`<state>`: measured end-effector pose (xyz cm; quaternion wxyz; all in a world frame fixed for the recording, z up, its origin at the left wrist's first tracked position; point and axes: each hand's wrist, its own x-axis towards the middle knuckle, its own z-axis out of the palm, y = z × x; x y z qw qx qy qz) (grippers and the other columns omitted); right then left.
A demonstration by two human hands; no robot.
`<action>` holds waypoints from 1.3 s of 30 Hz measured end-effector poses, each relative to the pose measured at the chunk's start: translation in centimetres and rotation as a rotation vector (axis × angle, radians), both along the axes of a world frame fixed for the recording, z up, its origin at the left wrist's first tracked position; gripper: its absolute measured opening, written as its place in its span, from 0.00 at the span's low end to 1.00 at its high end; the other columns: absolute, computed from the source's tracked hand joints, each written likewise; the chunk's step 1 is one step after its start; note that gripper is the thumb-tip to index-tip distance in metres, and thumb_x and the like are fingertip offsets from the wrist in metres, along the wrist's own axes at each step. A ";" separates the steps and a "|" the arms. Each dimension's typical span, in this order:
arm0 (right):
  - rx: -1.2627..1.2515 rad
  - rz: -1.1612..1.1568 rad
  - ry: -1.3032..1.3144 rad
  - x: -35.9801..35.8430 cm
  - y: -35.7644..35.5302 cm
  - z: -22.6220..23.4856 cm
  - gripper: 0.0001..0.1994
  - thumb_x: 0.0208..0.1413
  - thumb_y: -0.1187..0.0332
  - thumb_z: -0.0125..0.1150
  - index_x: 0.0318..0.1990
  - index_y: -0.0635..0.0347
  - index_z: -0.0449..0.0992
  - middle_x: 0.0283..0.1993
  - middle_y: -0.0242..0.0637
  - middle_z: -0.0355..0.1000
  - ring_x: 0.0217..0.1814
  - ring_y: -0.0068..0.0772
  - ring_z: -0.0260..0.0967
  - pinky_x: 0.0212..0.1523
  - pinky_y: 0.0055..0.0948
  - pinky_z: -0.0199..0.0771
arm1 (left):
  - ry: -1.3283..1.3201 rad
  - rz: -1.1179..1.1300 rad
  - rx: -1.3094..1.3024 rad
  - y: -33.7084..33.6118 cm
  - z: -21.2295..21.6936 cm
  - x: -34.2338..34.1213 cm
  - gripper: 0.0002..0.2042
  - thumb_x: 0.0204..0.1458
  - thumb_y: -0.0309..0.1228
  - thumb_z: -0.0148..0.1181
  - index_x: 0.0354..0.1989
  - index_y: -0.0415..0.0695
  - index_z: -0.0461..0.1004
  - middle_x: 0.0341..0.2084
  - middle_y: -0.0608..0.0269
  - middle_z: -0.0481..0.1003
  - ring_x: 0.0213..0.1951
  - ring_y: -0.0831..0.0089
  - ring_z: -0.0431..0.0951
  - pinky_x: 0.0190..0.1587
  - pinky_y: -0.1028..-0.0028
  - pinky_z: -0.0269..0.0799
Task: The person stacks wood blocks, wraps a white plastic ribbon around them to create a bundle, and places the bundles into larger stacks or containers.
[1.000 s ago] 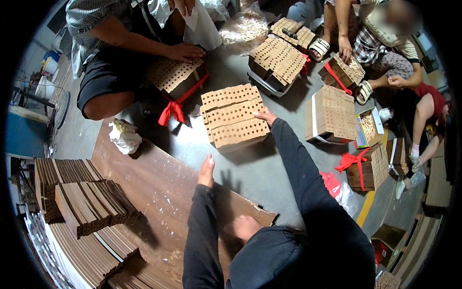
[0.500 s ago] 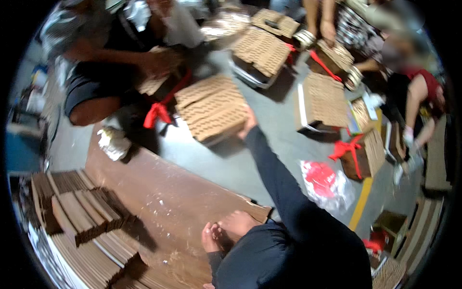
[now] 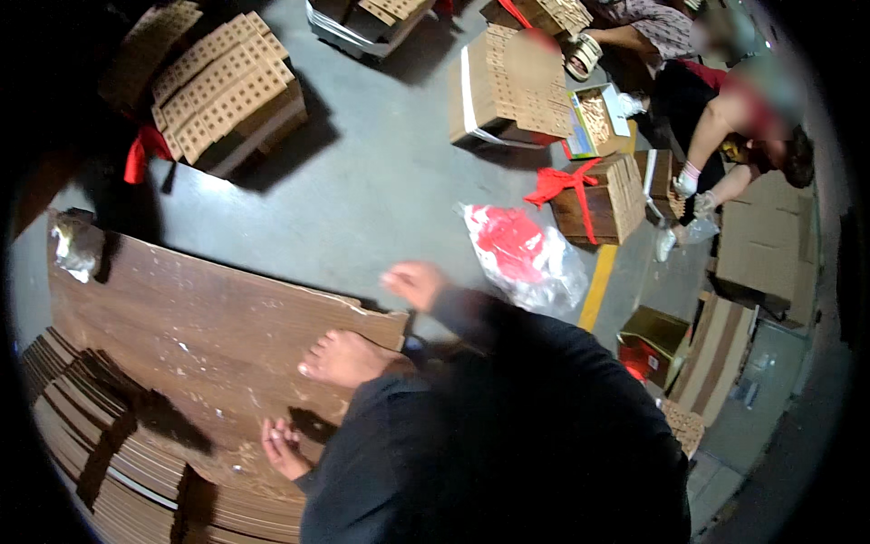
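Observation:
My right hand (image 3: pixel 415 283), in a dark sleeve, hangs over the grey floor beside the corner of the brown board, slightly blurred, its fingers loosely bent with nothing seen in them. My left hand (image 3: pixel 285 449) is low over the brown board (image 3: pixel 208 317), its fingers partly curled and apart, holding nothing visible. Between the two hands my bare foot (image 3: pixel 344 358) rests on the board. A bundle of perforated cardboard pieces (image 3: pixel 222 91) stands on the floor at the far left, apart from both hands. Nearest my right hand lies a clear plastic bag with red contents (image 3: pixel 521 249).
Stacked cardboard strips (image 3: pixel 127 480) line the lower left. A crumpled foil-like wrapper (image 3: pixel 77 245) sits at the board's far-left corner. Strapped cardboard bundles (image 3: pixel 507 86) and a red-tied bundle (image 3: pixel 594 204) stand right of centre. A person with white gloves (image 3: pixel 698 195) bends over at the right.
My right hand has let go of the cardboard bundle at the far left and drawn back toward me. The view has swung, showing more of the right side.

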<state>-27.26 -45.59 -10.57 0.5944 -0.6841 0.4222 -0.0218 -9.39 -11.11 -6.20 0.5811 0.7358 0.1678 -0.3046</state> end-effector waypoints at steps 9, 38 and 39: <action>-0.997 -1.054 0.975 -32.1 -5.7 6.2 0.16 0.39 0.60 0.66 0.34 0.58 0.72 0.37 0.42 0.69 0.43 0.42 0.66 0.45 0.35 0.65 | 0.001 -0.033 0.035 -2.6 -1.9 0.5 0.17 0.57 0.35 0.48 0.53 0.41 0.63 0.35 0.61 0.72 0.31 0.80 0.68 0.32 0.82 0.64; -0.520 -0.890 0.626 -43.0 -0.6 -7.0 0.05 0.45 0.72 0.57 0.30 0.60 0.77 0.24 0.31 0.73 0.24 0.30 0.68 0.30 0.29 0.70 | -0.020 -0.146 -0.013 -15.3 -6.0 -6.5 0.18 0.55 0.37 0.52 0.50 0.41 0.66 0.32 0.65 0.73 0.27 0.80 0.68 0.27 0.81 0.64; -0.497 -0.953 0.562 -41.8 -1.2 -8.3 0.05 0.45 0.73 0.56 0.31 0.60 0.76 0.25 0.32 0.73 0.26 0.31 0.68 0.32 0.29 0.70 | -0.050 -0.121 0.000 -14.3 -5.6 -5.6 0.18 0.54 0.37 0.52 0.50 0.41 0.66 0.32 0.65 0.73 0.27 0.80 0.68 0.27 0.81 0.64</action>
